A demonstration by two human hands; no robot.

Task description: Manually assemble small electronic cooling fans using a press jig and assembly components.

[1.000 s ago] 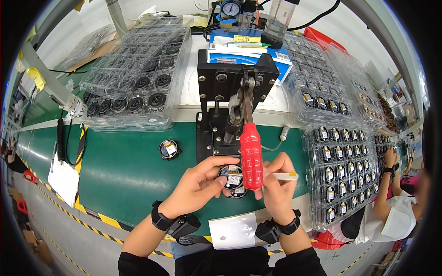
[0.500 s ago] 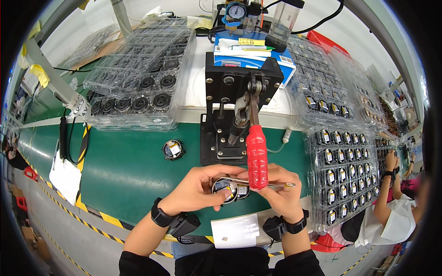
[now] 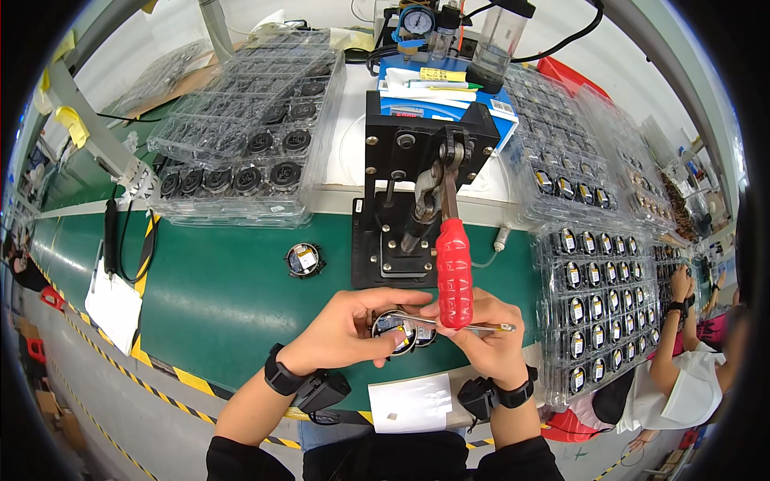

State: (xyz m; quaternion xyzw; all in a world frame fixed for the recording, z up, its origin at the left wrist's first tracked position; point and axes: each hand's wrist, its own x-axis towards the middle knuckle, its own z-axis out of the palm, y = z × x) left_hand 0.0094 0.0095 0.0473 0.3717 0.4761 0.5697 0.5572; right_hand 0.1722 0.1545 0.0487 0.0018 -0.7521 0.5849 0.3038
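My left hand (image 3: pixel 345 333) grips a small round part (image 3: pixel 395 329) over the near edge of the green table (image 3: pixel 233 297). My right hand (image 3: pixel 485 341) pinches thin tweezers (image 3: pixel 465 326) against the part. The red press handle (image 3: pixel 454 271) hangs just above my fingers.

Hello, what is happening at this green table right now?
A person holds a small round part over the green table with the left hand. The right hand works on it with thin tweezers. Just behind stands a black hand press with a red handle. Another round part lies alone on the table, and clear trays of similar parts sit on both sides.
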